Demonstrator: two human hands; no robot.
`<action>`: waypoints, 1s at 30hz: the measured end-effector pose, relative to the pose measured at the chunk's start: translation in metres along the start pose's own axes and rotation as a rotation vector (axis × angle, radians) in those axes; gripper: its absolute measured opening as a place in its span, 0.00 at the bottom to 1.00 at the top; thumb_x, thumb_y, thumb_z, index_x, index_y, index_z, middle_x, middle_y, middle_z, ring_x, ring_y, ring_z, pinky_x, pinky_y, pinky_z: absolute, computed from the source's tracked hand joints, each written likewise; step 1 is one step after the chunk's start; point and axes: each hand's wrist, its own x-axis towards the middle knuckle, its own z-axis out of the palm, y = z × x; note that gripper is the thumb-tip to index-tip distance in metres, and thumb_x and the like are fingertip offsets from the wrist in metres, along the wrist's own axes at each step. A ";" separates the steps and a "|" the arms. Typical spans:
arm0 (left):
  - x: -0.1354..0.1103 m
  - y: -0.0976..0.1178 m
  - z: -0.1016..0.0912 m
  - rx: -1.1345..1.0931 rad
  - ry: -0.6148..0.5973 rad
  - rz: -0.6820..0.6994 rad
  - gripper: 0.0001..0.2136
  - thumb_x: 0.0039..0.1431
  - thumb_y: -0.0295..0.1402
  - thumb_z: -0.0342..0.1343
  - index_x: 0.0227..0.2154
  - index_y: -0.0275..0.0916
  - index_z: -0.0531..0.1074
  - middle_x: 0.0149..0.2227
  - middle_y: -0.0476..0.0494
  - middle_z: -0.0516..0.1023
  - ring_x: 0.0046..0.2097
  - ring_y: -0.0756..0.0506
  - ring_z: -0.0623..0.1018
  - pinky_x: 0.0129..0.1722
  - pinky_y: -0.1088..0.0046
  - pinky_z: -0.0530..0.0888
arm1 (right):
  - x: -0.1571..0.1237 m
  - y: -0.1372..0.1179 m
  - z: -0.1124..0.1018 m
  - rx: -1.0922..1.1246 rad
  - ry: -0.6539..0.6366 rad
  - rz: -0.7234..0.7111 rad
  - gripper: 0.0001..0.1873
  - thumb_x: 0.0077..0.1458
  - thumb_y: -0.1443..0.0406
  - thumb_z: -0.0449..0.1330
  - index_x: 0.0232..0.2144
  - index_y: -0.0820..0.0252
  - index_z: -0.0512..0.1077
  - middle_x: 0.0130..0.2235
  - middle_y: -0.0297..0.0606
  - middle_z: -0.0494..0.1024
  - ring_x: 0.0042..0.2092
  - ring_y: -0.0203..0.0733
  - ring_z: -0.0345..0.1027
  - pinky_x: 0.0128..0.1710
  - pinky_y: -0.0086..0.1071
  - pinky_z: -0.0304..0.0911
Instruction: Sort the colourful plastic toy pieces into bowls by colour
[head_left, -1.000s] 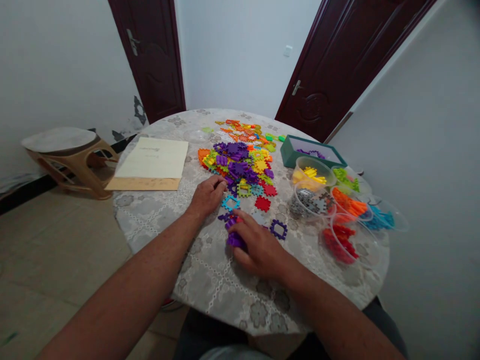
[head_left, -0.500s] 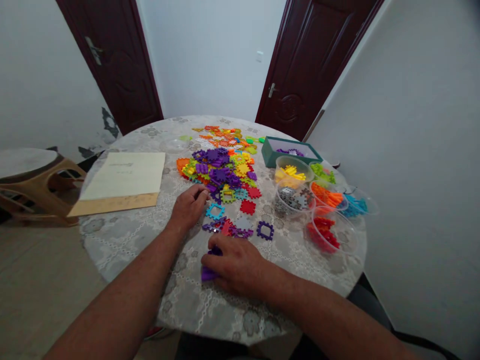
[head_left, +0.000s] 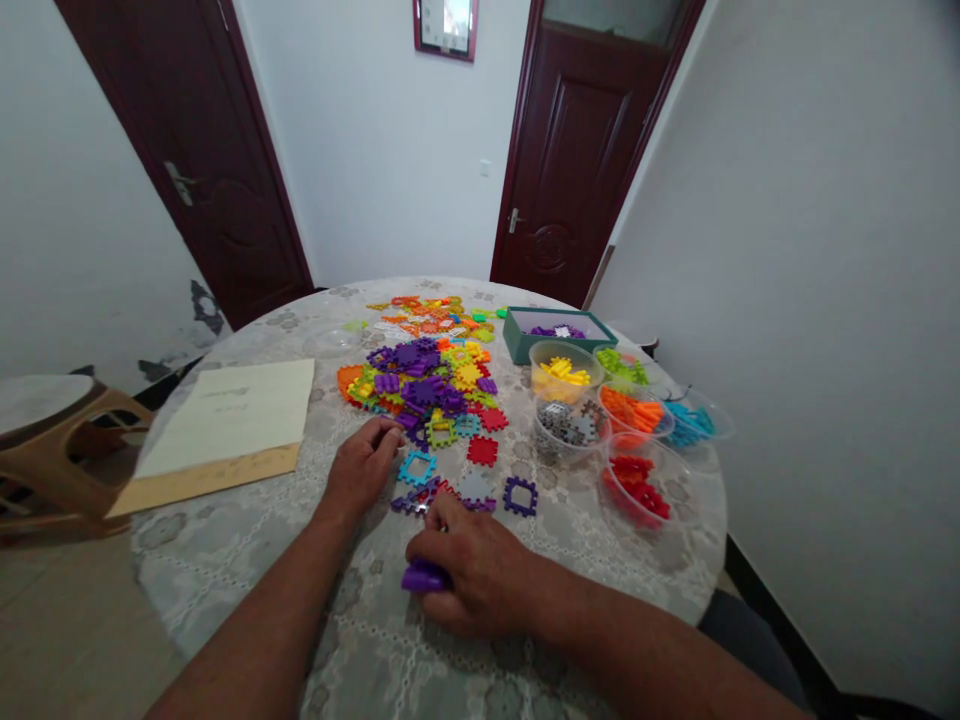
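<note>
My right hand (head_left: 472, 565) is low over the near part of the table, its fingers closed round a purple plastic block (head_left: 425, 576) that sticks out past the thumb side. Just beyond it lie a grey notched tile (head_left: 475, 487), purple and red pieces, and a dark purple square frame (head_left: 520, 496). My left hand (head_left: 364, 465) rests on the cloth with curled fingers, at the near left edge of a heap of coloured interlocking pieces (head_left: 427, 390). Whether anything is inside those fingers is hidden. Close by are a light blue square frame (head_left: 406, 478) and a red tile (head_left: 482, 451).
Clear tubs stand on the right, with yellow pieces (head_left: 564, 371), grey pieces, orange pieces, blue pieces, green pieces and red pieces (head_left: 637, 485). Behind them is a green box (head_left: 517, 345). Flat orange pieces (head_left: 431, 318) lie at the back; a paper sheet (head_left: 232, 415) lies left.
The camera view has tilted up, so the table sits lower in the picture. My right hand has turned slightly with the purple block; my left hand stays beside the heap.
</note>
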 end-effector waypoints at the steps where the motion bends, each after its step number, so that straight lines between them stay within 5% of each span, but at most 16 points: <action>1: 0.000 0.000 0.000 0.004 0.002 0.004 0.13 0.62 0.46 0.54 0.37 0.44 0.78 0.35 0.46 0.84 0.39 0.41 0.82 0.41 0.67 0.75 | 0.000 0.000 0.000 0.001 0.000 0.007 0.16 0.55 0.60 0.66 0.47 0.53 0.72 0.49 0.39 0.67 0.39 0.40 0.63 0.37 0.32 0.61; 8: 0.001 0.000 -0.001 0.031 -0.021 -0.014 0.15 0.63 0.47 0.52 0.38 0.43 0.77 0.35 0.47 0.84 0.39 0.41 0.81 0.42 0.67 0.75 | -0.002 -0.002 -0.020 0.142 0.054 0.018 0.18 0.56 0.65 0.63 0.50 0.53 0.70 0.48 0.39 0.73 0.46 0.44 0.67 0.44 0.34 0.64; 13: 0.000 0.002 -0.002 0.081 -0.035 0.001 0.15 0.63 0.47 0.51 0.38 0.43 0.77 0.36 0.47 0.84 0.40 0.42 0.81 0.44 0.68 0.73 | -0.002 0.010 -0.090 0.332 0.023 0.187 0.06 0.65 0.59 0.61 0.40 0.55 0.71 0.37 0.33 0.75 0.38 0.38 0.69 0.39 0.31 0.64; 18: -0.002 0.003 -0.002 0.096 -0.053 0.008 0.15 0.64 0.46 0.50 0.37 0.43 0.76 0.34 0.48 0.82 0.38 0.43 0.80 0.41 0.69 0.72 | 0.025 0.090 -0.172 0.487 -0.009 0.548 0.09 0.65 0.58 0.62 0.38 0.57 0.72 0.28 0.31 0.74 0.25 0.34 0.66 0.23 0.25 0.61; 24: -0.002 0.002 -0.002 0.125 -0.045 0.024 0.14 0.65 0.46 0.50 0.37 0.43 0.76 0.34 0.49 0.81 0.38 0.43 0.79 0.40 0.69 0.71 | 0.073 0.200 -0.246 0.726 0.590 0.929 0.12 0.60 0.67 0.70 0.43 0.66 0.75 0.32 0.39 0.78 0.29 0.36 0.71 0.29 0.28 0.71; 30: -0.003 0.000 -0.002 0.105 -0.033 0.023 0.14 0.64 0.46 0.51 0.36 0.44 0.77 0.34 0.50 0.82 0.37 0.44 0.80 0.39 0.70 0.72 | 0.086 0.235 -0.267 0.697 0.801 0.953 0.22 0.69 0.57 0.63 0.59 0.60 0.72 0.59 0.46 0.74 0.54 0.50 0.74 0.53 0.49 0.74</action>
